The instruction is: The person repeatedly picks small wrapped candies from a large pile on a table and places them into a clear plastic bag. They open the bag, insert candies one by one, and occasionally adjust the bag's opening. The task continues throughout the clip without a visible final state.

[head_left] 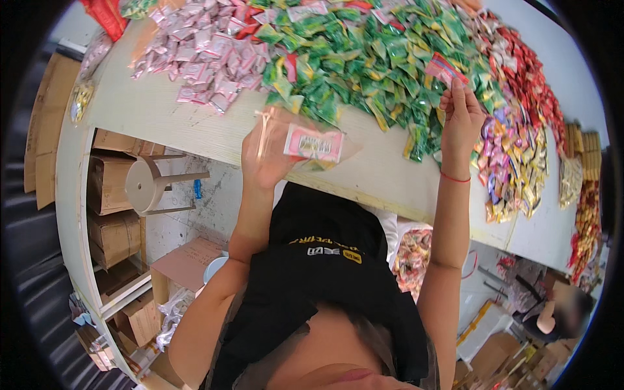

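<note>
My left hand [268, 151] holds a clear plastic bag [273, 131] near the table's front edge. The bag bears a pink-bordered printed label, and a few wrapped pieces show in its lower part. Raised above the green heap, my right hand [459, 100] pinches a red and pink wrapped candy packet [444, 69] between thumb and fingers. Green wrapped candies [370, 63] lie heaped between and beyond the hands. Pink and white packets [209, 53] are piled to their left. Purple and yellow wrapped candies [512, 161] lie right of my right wrist, with red ones [521, 63] farther back.
The pale table [161, 107] curves across the view. Below it at left are cardboard boxes [112, 180] and a beige stool [146, 185]. A container of wrapped candies [412, 256] stands under the table beside my body. Another person [560, 312] is at the lower right.
</note>
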Available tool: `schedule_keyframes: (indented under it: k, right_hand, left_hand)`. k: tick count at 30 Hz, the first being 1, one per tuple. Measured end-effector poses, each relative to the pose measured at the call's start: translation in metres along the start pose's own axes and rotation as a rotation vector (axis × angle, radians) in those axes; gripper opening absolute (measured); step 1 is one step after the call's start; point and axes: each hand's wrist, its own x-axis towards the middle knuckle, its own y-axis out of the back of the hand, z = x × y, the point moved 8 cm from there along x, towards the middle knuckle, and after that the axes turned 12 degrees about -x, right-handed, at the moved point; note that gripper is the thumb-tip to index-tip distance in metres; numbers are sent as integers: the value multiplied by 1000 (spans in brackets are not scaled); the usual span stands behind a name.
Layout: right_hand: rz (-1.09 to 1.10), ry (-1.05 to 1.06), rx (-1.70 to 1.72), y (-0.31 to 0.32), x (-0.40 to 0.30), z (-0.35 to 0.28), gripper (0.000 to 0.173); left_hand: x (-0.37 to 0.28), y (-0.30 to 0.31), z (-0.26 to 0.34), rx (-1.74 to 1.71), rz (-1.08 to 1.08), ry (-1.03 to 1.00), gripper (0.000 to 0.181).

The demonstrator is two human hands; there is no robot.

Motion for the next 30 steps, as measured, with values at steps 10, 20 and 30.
schedule_keyframes:
  k: [10, 20, 30]
  right_hand:
    - [60, 711, -603, -135, 43, -48, 57]
    - [-660, 1175, -1074, -347, -71, 23, 30]
    - [-542, 526, -478, -230, -71, -71, 16]
  left_hand:
    - [-59, 23, 81, -13, 131, -374, 21]
    - [-72, -2, 106, 317, -43, -592, 14]
    - [-65, -16, 94, 851, 162, -853, 7]
